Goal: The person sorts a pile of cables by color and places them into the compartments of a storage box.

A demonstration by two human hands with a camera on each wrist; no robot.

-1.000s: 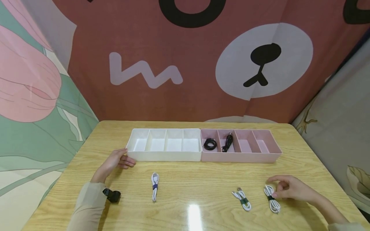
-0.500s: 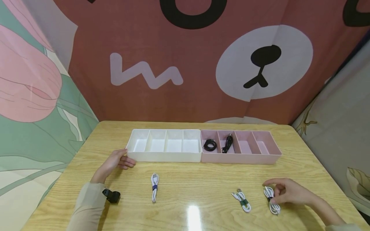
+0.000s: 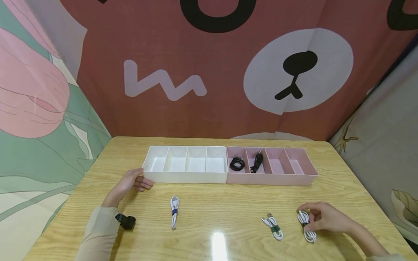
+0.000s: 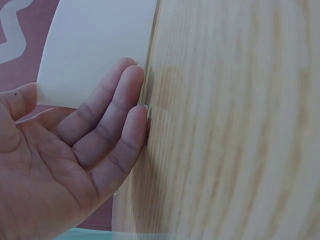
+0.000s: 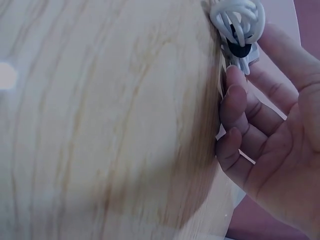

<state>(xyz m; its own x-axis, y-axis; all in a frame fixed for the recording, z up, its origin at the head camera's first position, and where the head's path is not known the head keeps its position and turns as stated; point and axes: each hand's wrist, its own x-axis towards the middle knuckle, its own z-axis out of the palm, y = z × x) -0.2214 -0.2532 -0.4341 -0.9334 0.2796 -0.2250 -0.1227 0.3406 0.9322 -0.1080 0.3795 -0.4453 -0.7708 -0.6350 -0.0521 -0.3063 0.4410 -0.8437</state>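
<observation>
My right hand (image 3: 331,218) is at a coiled white charging cable (image 3: 306,226) with a black tie, lying at the table's right. Thumb and forefinger pinch its sides; in the right wrist view the other fingers curl beside the coil (image 5: 237,22). My left hand (image 3: 130,183) rests at the front left corner of a white divided box (image 3: 186,177). In the left wrist view the loosely bent fingers (image 4: 102,117) lie along its wall (image 4: 100,50), the thumb at its edge. Left of the right hand lies a white cable (image 3: 273,227) with a green tie.
A pink divided box (image 3: 271,179) adjoins the white one and holds a coiled black cable (image 3: 237,164) and a bundled black cable (image 3: 258,161). A white cable with a purple tie (image 3: 174,212) lies at centre left. A black plug-like thing (image 3: 126,221) sits beside the left sleeve.
My right hand has moved slightly left and nearer over the black-tied cable, and its thumb and forefinger have closed in on it. My left hand stays at the white box.
</observation>
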